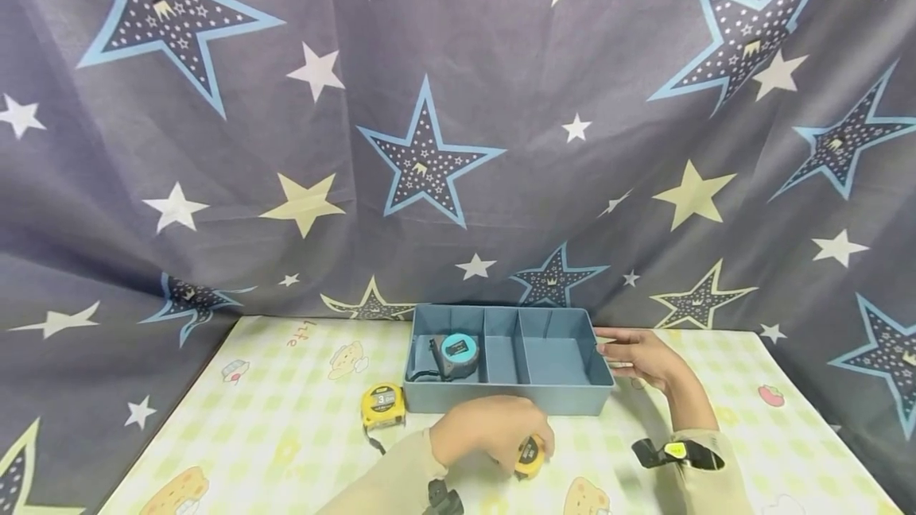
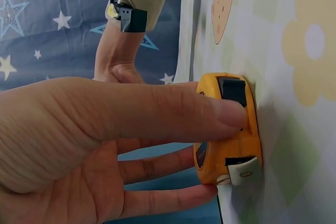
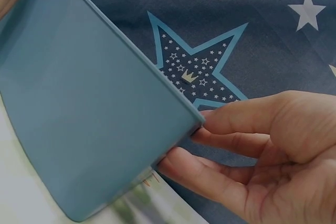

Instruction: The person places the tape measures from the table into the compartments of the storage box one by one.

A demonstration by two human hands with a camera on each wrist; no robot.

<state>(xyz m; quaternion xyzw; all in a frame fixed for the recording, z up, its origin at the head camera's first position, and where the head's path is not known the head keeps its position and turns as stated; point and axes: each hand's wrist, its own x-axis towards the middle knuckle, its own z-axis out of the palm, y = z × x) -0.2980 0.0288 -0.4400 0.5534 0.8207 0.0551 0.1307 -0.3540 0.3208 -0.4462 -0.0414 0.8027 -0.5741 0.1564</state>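
My left hand (image 1: 494, 429) grips a yellow tape measure (image 2: 231, 129) between thumb and fingers, low over the tablecloth in front of the box. Its black button and metal end hook show in the left wrist view. At the right end of the blue-grey divided box (image 1: 508, 400), my right hand (image 1: 640, 356) holds the end wall by its edge, fingertips at the rim and corner. Inside the box's left compartment lies a teal-faced tape measure (image 1: 459, 352) with a dark strap. A second yellow tape measure (image 1: 382, 405) rests on the cloth beside the box's front left corner.
The box has a narrow middle compartment (image 1: 502, 348) and a wider right one (image 1: 558, 352). A green-checked cloth (image 1: 272, 420) with cartoon prints covers the table. Behind it hangs a dark curtain (image 1: 458, 261) with stars.
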